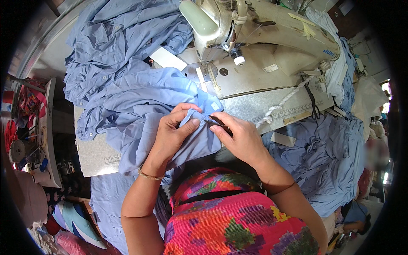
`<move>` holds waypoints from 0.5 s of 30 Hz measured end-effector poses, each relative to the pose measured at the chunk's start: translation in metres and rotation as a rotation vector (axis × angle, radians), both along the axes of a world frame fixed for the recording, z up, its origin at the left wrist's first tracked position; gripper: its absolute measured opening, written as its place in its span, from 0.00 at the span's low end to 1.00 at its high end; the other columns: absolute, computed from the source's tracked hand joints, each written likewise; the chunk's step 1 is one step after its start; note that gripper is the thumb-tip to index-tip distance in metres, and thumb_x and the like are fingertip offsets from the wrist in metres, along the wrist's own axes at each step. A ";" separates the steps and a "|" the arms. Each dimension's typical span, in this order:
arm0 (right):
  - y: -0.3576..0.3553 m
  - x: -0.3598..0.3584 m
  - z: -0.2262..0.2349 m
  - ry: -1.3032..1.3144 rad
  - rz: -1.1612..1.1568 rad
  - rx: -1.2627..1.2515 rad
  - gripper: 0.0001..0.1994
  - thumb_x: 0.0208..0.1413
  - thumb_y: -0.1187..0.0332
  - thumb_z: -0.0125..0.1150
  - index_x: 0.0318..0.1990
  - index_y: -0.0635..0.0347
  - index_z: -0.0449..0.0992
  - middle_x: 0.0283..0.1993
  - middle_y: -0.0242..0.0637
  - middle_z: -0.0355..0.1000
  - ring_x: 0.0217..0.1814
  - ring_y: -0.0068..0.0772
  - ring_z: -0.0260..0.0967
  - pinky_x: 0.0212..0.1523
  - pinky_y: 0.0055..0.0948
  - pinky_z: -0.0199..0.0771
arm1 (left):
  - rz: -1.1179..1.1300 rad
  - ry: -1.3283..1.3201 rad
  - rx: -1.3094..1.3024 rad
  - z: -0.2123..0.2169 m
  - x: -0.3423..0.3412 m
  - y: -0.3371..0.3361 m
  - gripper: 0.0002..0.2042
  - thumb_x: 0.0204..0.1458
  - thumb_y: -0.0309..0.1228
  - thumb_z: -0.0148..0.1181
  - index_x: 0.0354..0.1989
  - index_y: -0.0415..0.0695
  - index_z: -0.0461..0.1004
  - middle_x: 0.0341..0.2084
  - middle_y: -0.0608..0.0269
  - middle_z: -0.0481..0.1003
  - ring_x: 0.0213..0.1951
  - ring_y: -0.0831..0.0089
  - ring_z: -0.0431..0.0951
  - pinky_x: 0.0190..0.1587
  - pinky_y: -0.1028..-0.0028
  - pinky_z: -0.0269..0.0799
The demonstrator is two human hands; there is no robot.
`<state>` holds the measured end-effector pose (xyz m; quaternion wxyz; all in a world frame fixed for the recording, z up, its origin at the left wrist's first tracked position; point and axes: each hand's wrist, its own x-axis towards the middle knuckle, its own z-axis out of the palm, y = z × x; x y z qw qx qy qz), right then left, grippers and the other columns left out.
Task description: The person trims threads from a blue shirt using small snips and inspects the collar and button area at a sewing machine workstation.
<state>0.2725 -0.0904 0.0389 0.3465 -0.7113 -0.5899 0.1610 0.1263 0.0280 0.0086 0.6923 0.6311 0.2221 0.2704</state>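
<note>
A light blue garment (148,91) lies bunched on the sewing table, with one edge raised between my hands. My left hand (170,134) pinches that edge between thumb and fingers. Small dark thread snips (218,122) are in my right hand (242,138), their pointed tip touching or very near the cloth beside my left fingertips. My fingers hide part of the snips. A small white label (214,106) shows on the cloth just beyond the tip.
A sewing machine (272,32) stands behind my hands, its needle area beyond the garment. More blue garments with buttons (106,46) pile up at the far left. Another blue heap (318,157) lies at right. A knotted white cord (280,104) crosses the table edge.
</note>
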 end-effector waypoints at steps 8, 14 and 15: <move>0.001 -0.001 0.004 0.007 -0.003 -0.032 0.11 0.53 0.64 0.54 0.43 0.56 0.69 0.32 0.43 0.71 0.33 0.49 0.70 0.30 0.40 0.69 | -0.009 0.002 0.029 -0.001 0.000 0.001 0.05 0.47 0.24 0.59 0.31 0.37 0.76 0.40 0.67 0.69 0.43 0.80 0.65 0.47 0.80 0.58; 0.000 0.000 0.005 -0.041 0.001 -0.036 0.11 0.53 0.64 0.54 0.42 0.56 0.68 0.32 0.43 0.71 0.33 0.49 0.70 0.30 0.40 0.68 | -0.003 0.010 0.048 -0.001 0.001 -0.001 0.04 0.47 0.24 0.59 0.30 0.37 0.76 0.40 0.67 0.69 0.43 0.80 0.65 0.48 0.80 0.58; 0.000 0.000 0.006 -0.050 0.005 -0.037 0.11 0.53 0.65 0.54 0.42 0.56 0.68 0.31 0.44 0.71 0.33 0.49 0.70 0.29 0.41 0.68 | -0.001 0.013 0.056 -0.001 0.001 -0.001 0.04 0.47 0.24 0.59 0.30 0.37 0.76 0.40 0.67 0.69 0.43 0.80 0.65 0.48 0.80 0.58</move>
